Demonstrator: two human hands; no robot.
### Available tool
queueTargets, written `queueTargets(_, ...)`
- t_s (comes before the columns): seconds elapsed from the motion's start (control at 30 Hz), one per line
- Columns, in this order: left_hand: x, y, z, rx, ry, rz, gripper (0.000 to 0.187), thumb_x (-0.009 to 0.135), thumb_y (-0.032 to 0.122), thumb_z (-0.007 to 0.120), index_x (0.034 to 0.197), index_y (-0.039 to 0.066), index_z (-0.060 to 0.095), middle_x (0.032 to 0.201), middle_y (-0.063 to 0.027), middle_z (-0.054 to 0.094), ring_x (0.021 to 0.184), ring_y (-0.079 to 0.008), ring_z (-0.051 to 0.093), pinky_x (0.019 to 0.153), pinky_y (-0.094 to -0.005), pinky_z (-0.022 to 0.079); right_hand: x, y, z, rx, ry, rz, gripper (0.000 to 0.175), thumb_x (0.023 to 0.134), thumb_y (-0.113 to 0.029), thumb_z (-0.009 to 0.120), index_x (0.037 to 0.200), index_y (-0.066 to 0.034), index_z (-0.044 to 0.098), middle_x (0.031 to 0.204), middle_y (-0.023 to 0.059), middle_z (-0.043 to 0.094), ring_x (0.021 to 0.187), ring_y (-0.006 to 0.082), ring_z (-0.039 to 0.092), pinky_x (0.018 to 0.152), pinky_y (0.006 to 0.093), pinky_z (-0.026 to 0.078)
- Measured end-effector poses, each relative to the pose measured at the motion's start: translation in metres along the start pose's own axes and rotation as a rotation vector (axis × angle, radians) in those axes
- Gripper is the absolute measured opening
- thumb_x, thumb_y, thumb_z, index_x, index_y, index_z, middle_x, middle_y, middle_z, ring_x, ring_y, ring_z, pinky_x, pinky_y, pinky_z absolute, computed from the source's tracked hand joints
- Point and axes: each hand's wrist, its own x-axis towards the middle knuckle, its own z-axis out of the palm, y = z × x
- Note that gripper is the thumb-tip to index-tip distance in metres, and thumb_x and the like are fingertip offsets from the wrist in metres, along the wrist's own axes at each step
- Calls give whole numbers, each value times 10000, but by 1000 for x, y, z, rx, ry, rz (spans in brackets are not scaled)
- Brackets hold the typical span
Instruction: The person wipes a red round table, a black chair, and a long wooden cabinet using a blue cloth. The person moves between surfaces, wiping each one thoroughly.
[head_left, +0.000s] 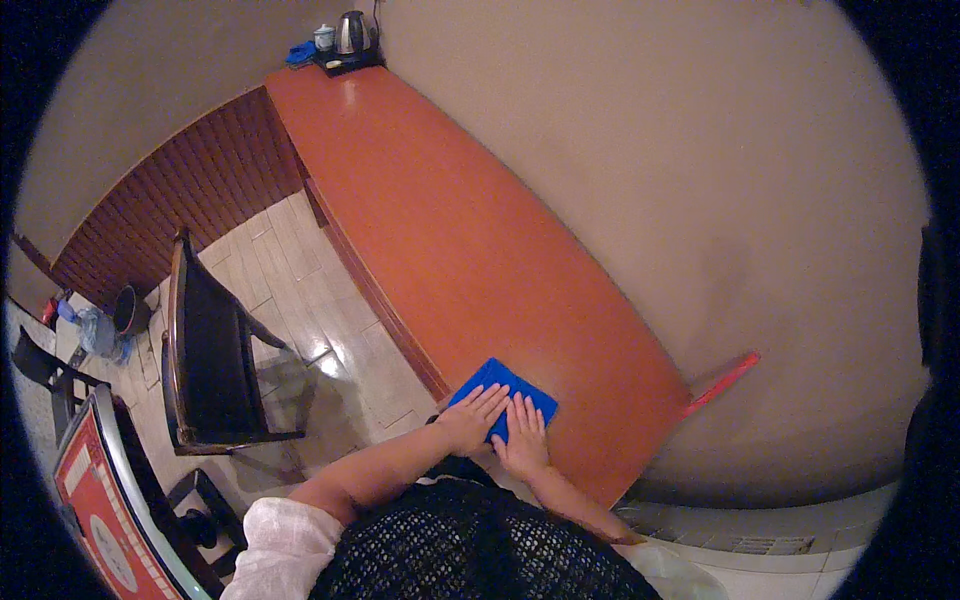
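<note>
A folded blue cloth (534, 396) lies flat near the close end of a long orange-brown wooden tabletop (450, 240). My left hand (471, 420) rests palm down on the cloth's left part, with its fingers stretched forward. Right beside it, my right hand (523, 439) presses flat on the cloth's lower right part. Neither hand is curled around the cloth; both lie on top of it, and the palms hide some of it.
An electric kettle (352, 34), a lidded cup (324, 37) and another blue cloth (301, 54) are at the far end. A dark chair (217, 352) stands left, near a waste bin (129, 309). A red strip (724, 382) is by the wall at right.
</note>
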Motion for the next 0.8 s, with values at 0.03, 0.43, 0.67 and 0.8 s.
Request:
queueTargets(0.03,4,-8,-3,-28,11,12,922,744,454,611,1396,-37,183,1485,-195,131,1383,-323,109,1115,-443,101,10,1,-1,34,53,-41,745,812,-324,577,1383,20,244,1469,181,188,1365,348,143,1103,477,112)
queueTargets(0.43,-6,-157,-59,10,47,-334,970,757,547,577,1402,-45,158,1490,-197,91,1389,-318,75,1118,-430,72,196,-52,-9,82,79,-328,695,817,-343,554,1374,-15,299,1469,136,219,1363,292,180,1109,433,138)
queueTargets(0.67,-17,-233,-81,31,151,-495,1002,703,470,638,1411,-32,136,1489,-208,81,1388,-339,61,1114,-447,75,284,-92,-13,140,68,-430,671,840,-345,515,1382,-20,290,1477,117,215,1372,270,165,1118,415,114)
queueTargets(0.8,-1,-252,-91,80,73,-450,1043,681,501,649,1423,-7,120,1496,-181,82,1389,-330,60,1112,-457,64,294,-88,-17,177,78,-339,669,846,-346,508,1384,-19,281,1484,103,202,1377,252,156,1124,402,97)
